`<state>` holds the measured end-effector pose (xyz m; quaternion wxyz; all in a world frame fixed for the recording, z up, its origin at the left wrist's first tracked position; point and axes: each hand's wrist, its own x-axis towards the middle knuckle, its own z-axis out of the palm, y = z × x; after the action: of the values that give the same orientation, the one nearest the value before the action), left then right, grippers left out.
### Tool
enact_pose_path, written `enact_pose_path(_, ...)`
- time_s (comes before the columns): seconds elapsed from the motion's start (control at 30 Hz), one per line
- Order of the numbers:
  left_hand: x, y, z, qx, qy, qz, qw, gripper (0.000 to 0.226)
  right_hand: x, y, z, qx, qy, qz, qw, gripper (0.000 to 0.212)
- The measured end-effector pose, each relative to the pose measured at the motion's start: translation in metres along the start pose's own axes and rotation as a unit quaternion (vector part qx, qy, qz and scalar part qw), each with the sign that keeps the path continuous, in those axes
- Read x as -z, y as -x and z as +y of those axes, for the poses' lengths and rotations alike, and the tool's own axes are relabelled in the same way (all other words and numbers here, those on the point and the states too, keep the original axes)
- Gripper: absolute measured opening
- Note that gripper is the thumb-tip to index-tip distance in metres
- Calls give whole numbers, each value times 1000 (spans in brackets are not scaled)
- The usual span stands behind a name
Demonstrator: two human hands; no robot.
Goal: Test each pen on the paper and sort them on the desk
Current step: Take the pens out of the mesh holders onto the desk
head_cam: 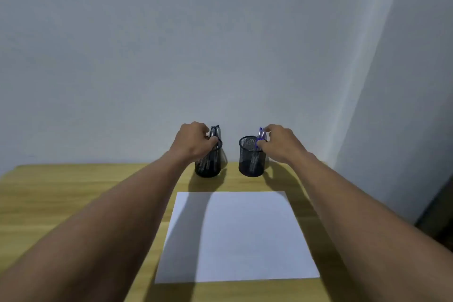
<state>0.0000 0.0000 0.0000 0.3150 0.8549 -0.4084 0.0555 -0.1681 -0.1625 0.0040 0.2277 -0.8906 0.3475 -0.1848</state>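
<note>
Two black mesh pen cups stand at the back of the wooden desk [73,191]. The left cup [208,167] holds black pens [215,131], and my left hand [195,141] is closed around their tops. The right cup [251,157] holds blue pens [261,133], and my right hand [280,143] pinches their tops with its fingertips. A blank white sheet of paper [245,235] lies flat in front of the cups, between my forearms.
A pale grey wall rises right behind the cups. A second wall closes in on the right, with a dark object [438,208] low beside the desk's right edge. Bare wood extends to the left of the paper.
</note>
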Motion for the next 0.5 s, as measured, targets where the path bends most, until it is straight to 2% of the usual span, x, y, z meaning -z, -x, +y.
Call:
enact_pose_path(0.17, -27, -27, -5, 54, -25, 20, 998, 29, -13, -23, 8, -30, 1, 50, 998, 34)
enact_pose_path(0.33, -46, -44, -16, 90, -45, 28, 995, 36, -32, -45, 12, -43, 34, 86, 995, 25)
enact_pose_path(0.5, -58, -53, -19, 118, -46, 45, 991, 42, -46, -55, 15, -44, 48, 128, 990, 26)
